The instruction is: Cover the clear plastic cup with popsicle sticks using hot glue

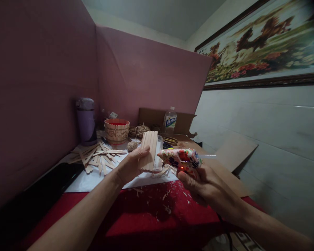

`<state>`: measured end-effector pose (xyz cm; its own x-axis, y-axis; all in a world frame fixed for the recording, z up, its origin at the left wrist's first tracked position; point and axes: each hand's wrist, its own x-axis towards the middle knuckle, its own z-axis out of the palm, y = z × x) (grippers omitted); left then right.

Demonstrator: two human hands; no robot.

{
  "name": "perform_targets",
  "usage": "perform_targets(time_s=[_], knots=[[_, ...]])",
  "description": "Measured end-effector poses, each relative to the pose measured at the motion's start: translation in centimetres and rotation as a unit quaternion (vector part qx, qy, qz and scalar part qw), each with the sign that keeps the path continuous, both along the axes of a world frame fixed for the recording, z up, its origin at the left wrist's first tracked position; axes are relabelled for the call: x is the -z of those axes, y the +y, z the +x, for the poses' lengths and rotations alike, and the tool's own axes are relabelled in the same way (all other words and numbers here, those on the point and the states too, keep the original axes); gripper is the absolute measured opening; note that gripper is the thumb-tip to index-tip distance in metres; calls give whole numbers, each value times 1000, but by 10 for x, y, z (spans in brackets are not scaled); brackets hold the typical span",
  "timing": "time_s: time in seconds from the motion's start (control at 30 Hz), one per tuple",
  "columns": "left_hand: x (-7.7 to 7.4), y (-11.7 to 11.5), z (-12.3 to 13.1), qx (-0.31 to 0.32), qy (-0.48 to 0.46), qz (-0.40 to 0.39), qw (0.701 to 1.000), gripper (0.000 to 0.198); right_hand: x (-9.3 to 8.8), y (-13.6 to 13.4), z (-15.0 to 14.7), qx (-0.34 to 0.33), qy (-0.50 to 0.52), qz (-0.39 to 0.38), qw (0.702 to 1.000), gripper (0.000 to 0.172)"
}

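My left hand [132, 162] is closed around a clear plastic box [159, 148] whose near side is covered by upright wooden craft sticks [149, 150] set edge to edge. The thumb presses on the sticks; the other fingers are hidden behind. In my right hand [204, 184] is a flower-patterned hot glue gun [180, 157], gripped by its handle. A small red light glows on the gun, and a clear glue stick [208, 156] juts from its rear. Its nozzle points left, close to the right edge of the box; I cannot tell whether they touch.
Loose craft sticks [94, 155] lie heaped on white paper [78, 184] at the left. Behind stand a purple bottle [86, 122], a stick-covered basket [117, 131], twine [142, 130] and a clear bottle [170, 120]. Wood scraps litter the red cloth [146, 216]. Cardboard [219, 170] lies right.
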<state>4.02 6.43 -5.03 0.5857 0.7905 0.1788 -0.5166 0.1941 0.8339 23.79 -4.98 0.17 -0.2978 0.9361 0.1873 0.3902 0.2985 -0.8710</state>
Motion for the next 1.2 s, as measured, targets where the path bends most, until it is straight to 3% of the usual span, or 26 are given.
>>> perform_targets(time_s=[0.73, 1.2], knots=[[0, -2, 0, 6, 7, -5, 1000, 38, 4, 0, 4, -2, 8, -31, 999, 47], [-3, -6, 0, 2, 22, -4, 1000, 38, -4, -1, 1, 10, 12, -24, 1000, 51]])
